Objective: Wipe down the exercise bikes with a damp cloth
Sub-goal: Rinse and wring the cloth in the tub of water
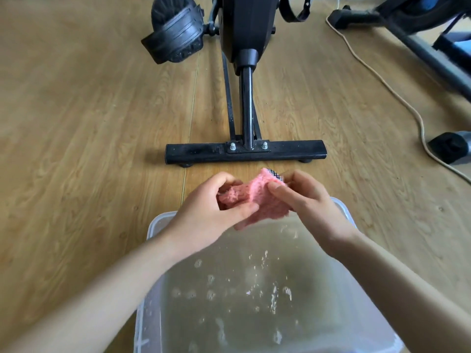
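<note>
In the head view, the left hand (204,200) and the right hand (305,197) both grasp the pink cloth (254,200), bunched between them above the far edge of the water tub (153,225); the exercise bike (244,98) stands just beyond on the floor (76,123); if the cloth is too wet, I think it may drip on the wood and leave the bike's frame streaked.

A nubby pink cloth (257,200) contrasts with the translucent smooth plastic tub (153,276), the glossy black painted metal bike frame (244,150), its ribbed matt pedal (175,34), and the grained wood-look floor (76,123).
</note>
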